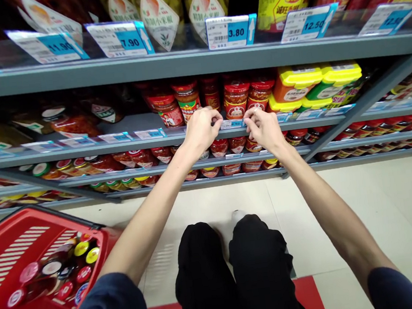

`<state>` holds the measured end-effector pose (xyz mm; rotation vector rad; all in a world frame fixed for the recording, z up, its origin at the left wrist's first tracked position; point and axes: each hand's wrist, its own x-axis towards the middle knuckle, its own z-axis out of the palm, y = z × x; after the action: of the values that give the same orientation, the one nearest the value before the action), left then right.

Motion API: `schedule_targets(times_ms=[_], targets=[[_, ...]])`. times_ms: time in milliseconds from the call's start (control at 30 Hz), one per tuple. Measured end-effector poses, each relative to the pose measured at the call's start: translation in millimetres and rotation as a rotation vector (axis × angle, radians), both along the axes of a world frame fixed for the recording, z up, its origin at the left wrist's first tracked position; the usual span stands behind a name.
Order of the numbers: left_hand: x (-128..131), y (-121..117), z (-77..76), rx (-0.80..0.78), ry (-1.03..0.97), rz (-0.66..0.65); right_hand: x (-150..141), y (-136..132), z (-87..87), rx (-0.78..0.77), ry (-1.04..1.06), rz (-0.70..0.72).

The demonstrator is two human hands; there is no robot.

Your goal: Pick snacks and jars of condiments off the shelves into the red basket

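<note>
Both my hands reach to the front edge of a grey shop shelf (78, 151). My left hand (202, 130) and my right hand (264, 127) each pinch one end of a small blue-and-white price label (233, 123) on the shelf rail. The fingers of both hands are curled and pressed together on it. Just behind the label stand red-lidded jars of chili sauce (235, 98). I am crouched, and my knees in black trousers (235, 266) show below.
A red shopping basket (12, 258) with several bottles and jars stands on the floor at the lower left. Yellow-lidded tubs (317, 83) sit right of the jars. Higher and lower shelves hold more jars, pickle bags and price tags. Pale floor tiles spread to the right.
</note>
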<state>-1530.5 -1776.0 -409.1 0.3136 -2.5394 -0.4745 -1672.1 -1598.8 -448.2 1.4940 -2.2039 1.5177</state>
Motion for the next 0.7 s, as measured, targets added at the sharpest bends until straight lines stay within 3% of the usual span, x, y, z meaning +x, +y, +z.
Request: schedule_targets(times_ms=[300, 533, 700], targets=[[2.8, 0.4, 9.0, -0.034, -0.051, -0.003, 2.4, 0.9, 3.6, -0.002, -0.065, 0.012], [2.8, 7.7, 16.5, -0.083, -0.086, 0.062, -1.6, -0.2, 5.1, 0.036, 0.007, -0.013], [2.7, 4.3, 15.8, 0.033, -0.070, 0.025, -1.9, -1.1, 4.3, 0.041, 0.004, -0.005]])
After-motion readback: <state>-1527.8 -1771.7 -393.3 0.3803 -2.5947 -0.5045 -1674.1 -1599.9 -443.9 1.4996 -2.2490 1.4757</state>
